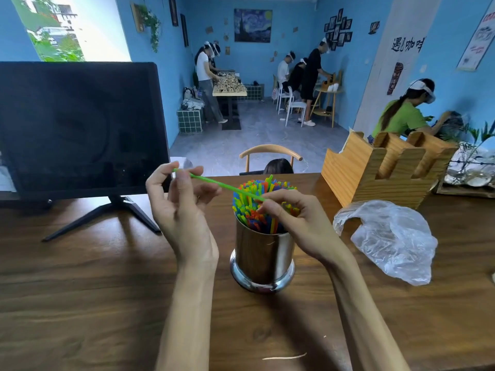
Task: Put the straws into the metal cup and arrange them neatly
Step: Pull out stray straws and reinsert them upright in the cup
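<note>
Item: metal cup (263, 257), polished steel with a flared base, upright on the wooden table (80, 290) near the front edge. It holds a dense bundle of straws (257, 207) in green, yellow, blue, orange and red, tips fanned unevenly above the rim.

Item: single green straw (218, 184), held nearly level above the cup. The left hand (182, 210) pinches its far end between thumb and fingertips. The right hand (297, 218) has its fingers closed on the near end, right over the bundle.

Handling, as judged: the straws look very light, thin-walled and smooth, likely to bend or kink under a hard squeeze and to slip from a loose one. A light pinch near one end should suit insertion; a soft grasp round the whole bundle would suit levelling the tips. The cup looks heavy enough to stay put.

Other items: dark monitor (80, 124) on a stand at left; crumpled clear plastic bag (391, 236) at right; wooden slotted holder (388, 167) behind it.

Writing: no brand shows on cup, straws or bag. Black Chinese characters (407, 44) are painted on the far wall, only partly legible; a poster (479, 36) beside them is too small to read.
</note>
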The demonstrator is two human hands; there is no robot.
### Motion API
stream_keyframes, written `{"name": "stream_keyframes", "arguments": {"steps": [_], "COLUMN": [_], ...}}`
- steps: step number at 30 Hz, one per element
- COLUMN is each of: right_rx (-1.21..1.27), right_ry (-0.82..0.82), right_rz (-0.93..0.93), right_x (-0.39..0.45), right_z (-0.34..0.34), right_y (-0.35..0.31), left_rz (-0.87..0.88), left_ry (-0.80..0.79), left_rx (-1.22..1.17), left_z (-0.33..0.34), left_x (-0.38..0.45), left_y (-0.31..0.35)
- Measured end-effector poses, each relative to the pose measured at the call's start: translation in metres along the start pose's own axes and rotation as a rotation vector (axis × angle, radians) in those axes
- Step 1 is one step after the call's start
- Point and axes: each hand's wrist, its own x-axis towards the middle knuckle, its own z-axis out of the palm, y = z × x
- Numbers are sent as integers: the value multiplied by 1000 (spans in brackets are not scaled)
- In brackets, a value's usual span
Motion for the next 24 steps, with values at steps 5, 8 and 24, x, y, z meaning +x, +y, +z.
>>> {"name": "stream_keyframes", "arguments": {"steps": [5, 8, 24], "right_rx": [240, 447, 154], "right_ry": [41, 138, 597], "right_rz": [-24, -20, -221], "right_x": [-2, 0, 24], "right_z": [-5, -11, -18], "right_y": [-8, -13, -8], "left_rz": [-72, -137, -107], "left_ry": [37, 33, -573], "left_rx": [-57, -27, 722], "left_z": [7, 6, -29], "left_x": [0, -3, -4], "left_y": [-1, -12, -33]}}
